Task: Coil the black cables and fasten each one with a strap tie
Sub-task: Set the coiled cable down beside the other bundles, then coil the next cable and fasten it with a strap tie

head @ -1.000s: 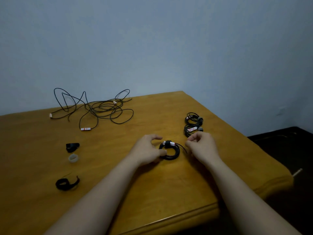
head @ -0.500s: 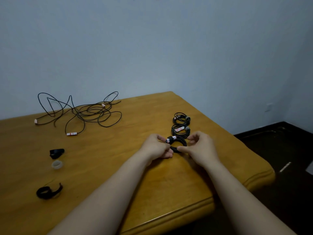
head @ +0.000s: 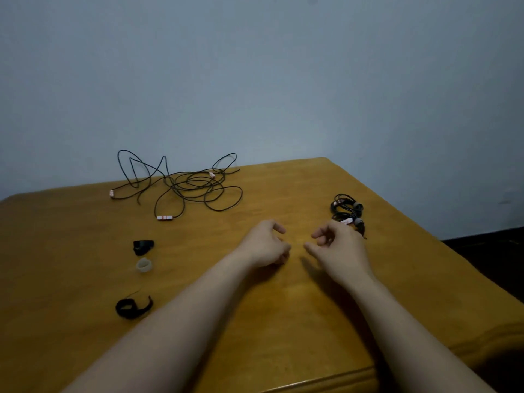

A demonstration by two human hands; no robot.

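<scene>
A loose tangle of black cables (head: 195,185) with white-and-red plugs lies at the back of the wooden table (head: 85,279). Coiled, tied black cables (head: 347,208) sit in a row at the right; the nearest one is partly hidden behind my right hand (head: 337,246). My left hand (head: 265,245) hovers just left of it, a small gap between the two. Both hands have loosely curled fingers and hold nothing. At the left lie a black strap tie (head: 143,246), a pale ring-shaped tie (head: 144,265) and a curled black strap tie (head: 131,307).
A plain blue-grey wall (head: 255,80) stands behind the table. The table's right edge (head: 425,236) runs diagonally past the coiled cables, with dark floor (head: 496,265) beyond it. The rounded front edge (head: 312,384) is close to my forearms.
My hands have let go of the coiled cable they were holding; it now lies with the other coils at the right. Both hands have drawn back a little and are empty.
</scene>
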